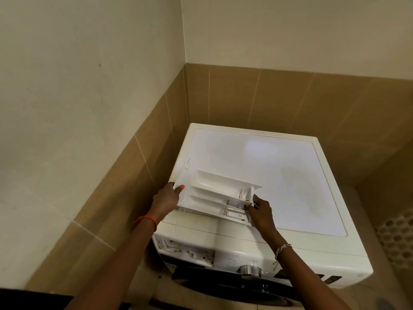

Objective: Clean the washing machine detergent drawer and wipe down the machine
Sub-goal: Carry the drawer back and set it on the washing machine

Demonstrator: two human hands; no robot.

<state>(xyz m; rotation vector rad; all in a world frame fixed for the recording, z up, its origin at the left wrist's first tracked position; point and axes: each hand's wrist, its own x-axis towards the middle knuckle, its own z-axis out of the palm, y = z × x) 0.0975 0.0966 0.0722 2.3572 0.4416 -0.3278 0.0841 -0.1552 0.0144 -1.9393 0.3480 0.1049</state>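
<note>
Drawer slot point(187, 251) open in washing machine point(279, 171) front, dial point(250, 271) beside it; above, left hand point(166, 199) curled round detergent drawer point(212, 195) front panel, right hand point(261, 212) pinching its rear end, at machine top's front-left corner; wall tiles point(279, 97) behind.

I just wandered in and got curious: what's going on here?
A person has taken the white plastic detergent drawer out of the white front-loading washing machine and holds it over the machine's top. The left hand grips the drawer's front end. The right hand pinches the small parts at the other end. The drawer slot stands open on the machine's front, left of the silver dial. No cloth is in view.
</note>
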